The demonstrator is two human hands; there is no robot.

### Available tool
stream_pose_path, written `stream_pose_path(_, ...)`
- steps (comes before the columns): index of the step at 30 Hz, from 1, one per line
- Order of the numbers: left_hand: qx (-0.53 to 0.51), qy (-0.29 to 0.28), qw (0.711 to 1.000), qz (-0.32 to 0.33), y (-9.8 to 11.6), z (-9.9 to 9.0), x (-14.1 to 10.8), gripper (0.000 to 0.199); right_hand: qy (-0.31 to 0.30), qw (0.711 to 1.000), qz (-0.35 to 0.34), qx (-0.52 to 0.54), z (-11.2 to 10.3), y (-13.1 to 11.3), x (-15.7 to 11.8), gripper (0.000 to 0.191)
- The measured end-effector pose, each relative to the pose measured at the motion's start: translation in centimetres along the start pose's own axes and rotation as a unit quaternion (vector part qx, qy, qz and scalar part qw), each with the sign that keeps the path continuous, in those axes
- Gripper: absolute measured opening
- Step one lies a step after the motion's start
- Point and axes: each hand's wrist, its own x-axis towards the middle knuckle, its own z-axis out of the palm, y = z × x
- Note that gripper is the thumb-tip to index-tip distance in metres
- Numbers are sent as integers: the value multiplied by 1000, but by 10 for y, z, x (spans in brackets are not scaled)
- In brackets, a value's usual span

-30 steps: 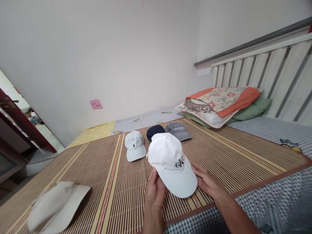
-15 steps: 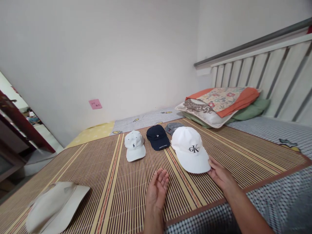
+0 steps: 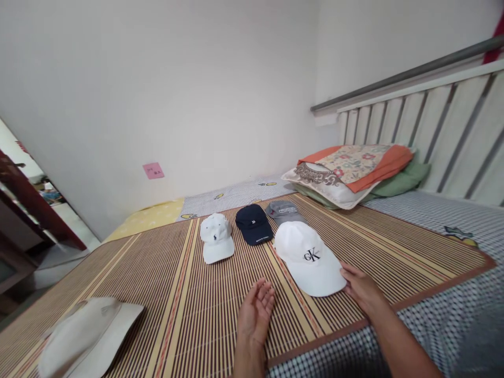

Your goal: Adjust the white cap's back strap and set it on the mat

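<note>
A white cap with black "CK" letters (image 3: 297, 247) rests at right of centre, its brim toward me. My right hand (image 3: 360, 283) pinches the right edge of that brim between thumb and fingers. Palm up, my left hand (image 3: 256, 310) is open and holds nothing, to the left of the brim. Behind the CK cap lies a grey cap (image 3: 286, 211), partly covered by it. A navy cap (image 3: 253, 223) and a smaller white cap with a dark logo (image 3: 216, 236) sit further left. At the lower left is a beige cap (image 3: 90, 336).
The caps lie on a striped bamboo mat (image 3: 205, 315) over a bed. Stacked pillows (image 3: 350, 173) stand at the back right, before a white slatted headboard (image 3: 425, 131). A pink note (image 3: 153, 170) is on the wall. A dark red door (image 3: 35, 205) stands at the left.
The CK cap has come down and toward me, with my right hand still at its brim. More of the grey cap shows behind it. My left hand has stayed open, nearly in place.
</note>
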Motion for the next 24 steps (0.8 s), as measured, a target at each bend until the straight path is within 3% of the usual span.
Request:
stream_pose_path(6,5,-19,1000,6,0,-4,0,17,63,979,-37,-188,-17,-5,-1,33)
stream_pose_path(11,14,-34,999,15,0,-6,1,14,75,953,-85,-280,-18,-4,-3,43)
stream_pose_path(16,24,-32,999,22,-2,-7,1,14,77,950,-105,-284,-13,-1,-4,40)
stream_pose_path(24,59,-27,997,43,-10,-12,3,16,128,969,-88,-192,-16,5,-3,26)
